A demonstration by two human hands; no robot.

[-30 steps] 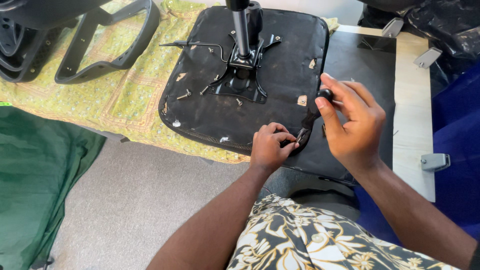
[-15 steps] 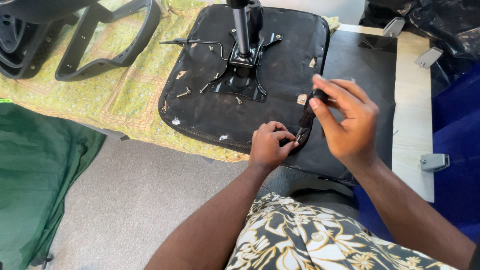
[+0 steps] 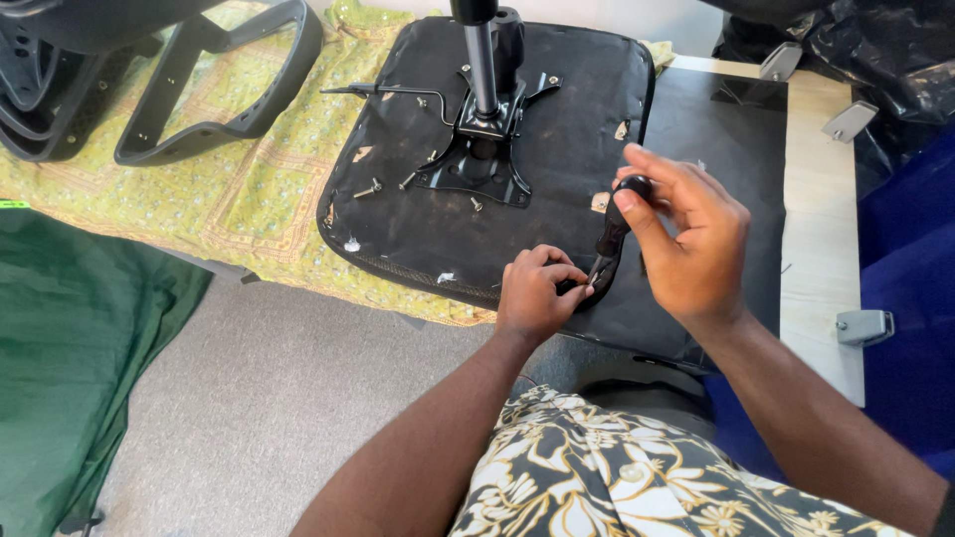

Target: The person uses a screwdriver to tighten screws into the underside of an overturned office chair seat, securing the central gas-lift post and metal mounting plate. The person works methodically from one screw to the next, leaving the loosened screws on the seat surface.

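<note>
An upturned black chair seat (image 3: 418, 209) lies on a yellow-green patterned cloth, its metal mechanism and gas cylinder (image 3: 484, 109) sticking up. My right hand (image 3: 686, 244) grips the black handle of a screwdriver (image 3: 612, 231), which points down at the seat's near right corner. My left hand (image 3: 532, 293) is closed at that corner, pinching something small at the screwdriver's tip; what it holds is hidden. Several loose screws (image 3: 370, 187) lie on the seat near the mechanism.
Black chair armrests and a base (image 3: 169, 89) lie at the far left on the cloth (image 3: 249, 189). A dark panel (image 3: 716, 149) rests on a pale table with metal brackets (image 3: 863, 325). Green fabric (image 3: 70, 348) covers the floor at left; black plastic bags sit at top right.
My right hand has shifted its fingers around the screwdriver handle, as in turning it. The left hand stays at the seat corner.
</note>
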